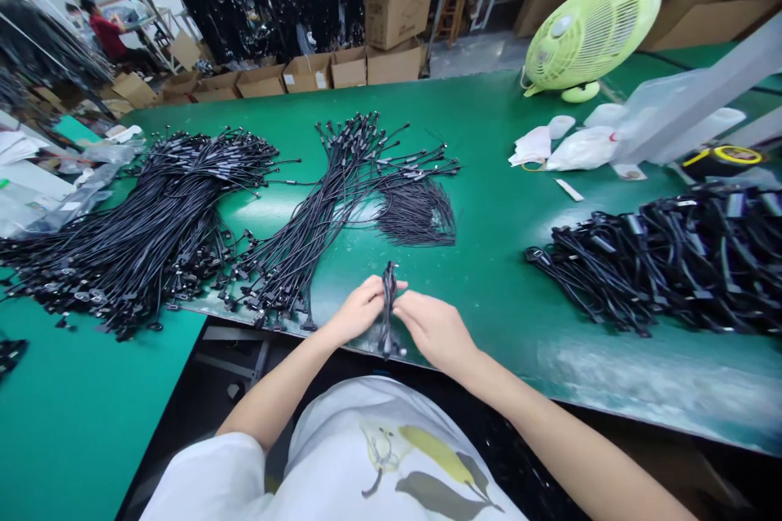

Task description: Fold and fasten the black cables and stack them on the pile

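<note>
A folded black cable (387, 326) stands upright between my hands, near the table's front edge. My left hand (360, 309) is closed around its middle from the left. From the right, my right hand (437, 329) pinches at the same part of the cable; whether a thin tie is also in its fingertips cannot be made out. Just beyond lies a pile of short thin black ties (416, 216). Left of it a loose bunch of straight black cables (323, 212) is spread on the green table (489, 260).
A larger heap of black cables (164, 220) lies at left, and folded cable bundles (665, 260) are stacked at right. A green fan (592, 24), white plastic bags (586, 148) and a tape measure (724, 159) are at the far right. Cardboard boxes (309, 72) line the far edge.
</note>
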Demonstrator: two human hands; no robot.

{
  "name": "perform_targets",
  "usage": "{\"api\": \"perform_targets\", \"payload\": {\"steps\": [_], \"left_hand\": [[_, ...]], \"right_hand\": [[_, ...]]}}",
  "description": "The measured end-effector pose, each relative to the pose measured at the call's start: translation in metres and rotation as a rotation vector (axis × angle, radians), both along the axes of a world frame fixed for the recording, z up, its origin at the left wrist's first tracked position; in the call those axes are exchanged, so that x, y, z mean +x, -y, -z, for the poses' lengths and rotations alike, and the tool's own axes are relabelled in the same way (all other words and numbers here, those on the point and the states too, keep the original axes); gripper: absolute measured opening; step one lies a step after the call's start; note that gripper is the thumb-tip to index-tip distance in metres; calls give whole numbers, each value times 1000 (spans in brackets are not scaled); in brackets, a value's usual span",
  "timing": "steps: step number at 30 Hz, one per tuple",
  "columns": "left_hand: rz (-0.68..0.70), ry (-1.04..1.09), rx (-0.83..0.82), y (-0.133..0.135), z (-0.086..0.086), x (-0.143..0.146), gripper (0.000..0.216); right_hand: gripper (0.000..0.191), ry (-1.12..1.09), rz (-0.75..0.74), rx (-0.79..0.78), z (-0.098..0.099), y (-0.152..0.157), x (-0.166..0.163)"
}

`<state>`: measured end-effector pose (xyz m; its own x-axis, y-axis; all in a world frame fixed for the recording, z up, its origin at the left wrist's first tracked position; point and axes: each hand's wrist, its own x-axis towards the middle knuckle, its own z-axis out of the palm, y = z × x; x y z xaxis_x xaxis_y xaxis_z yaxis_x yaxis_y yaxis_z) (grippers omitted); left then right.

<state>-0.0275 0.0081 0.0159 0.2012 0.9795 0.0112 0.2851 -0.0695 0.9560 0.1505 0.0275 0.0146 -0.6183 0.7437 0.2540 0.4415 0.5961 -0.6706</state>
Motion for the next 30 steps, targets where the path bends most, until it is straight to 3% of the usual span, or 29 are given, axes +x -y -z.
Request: {"api": "perform_targets", "payload": {"steps": [3,6,7,9,11,14,16,20,22,23,25,28,30], "left_hand": [[72,146,14,5,-20,-4,35],[215,56,25,15,-31,-3,31],[167,39,8,18,-29,0,30],[-55,64,-42,21,-18,5,27],[-206,149,-105,20,-3,10,38],[-94,281,-151,18,10,16,40],[-64,294,-110,17,11,19,36],[-143,330,-92,18,6,30,37],[-173,461,-164,17,5,34,39],[-190,541,-214,15,5,35,39],[-246,685,-318,10,6,35,39],[-336,789,-411,1,6,32,33],[-348,805,-424,-3,6,32,27]], "right_hand": [[32,9,-77,-97,4,0,-6],[34,-46,13,-213,6,-10,-4],[34,-56,47,-209,6,-13,-3],[31,-51,95,-158,3,-15,-1],[28,-30,110,-101,-2,-12,-1],[29,-66,105,-122,-5,-6,-4],[30,-176,99,-299,-5,-6,-6],[39,-455,-2,-992,5,-11,-7],[48,-465,-20,-1126,10,-13,-5],[52,-421,-8,-1080,11,-13,-4],[54,-291,40,-844,10,-13,1],[40,-165,156,-438,3,-10,10],[28,-163,236,-266,0,-5,13]]}}
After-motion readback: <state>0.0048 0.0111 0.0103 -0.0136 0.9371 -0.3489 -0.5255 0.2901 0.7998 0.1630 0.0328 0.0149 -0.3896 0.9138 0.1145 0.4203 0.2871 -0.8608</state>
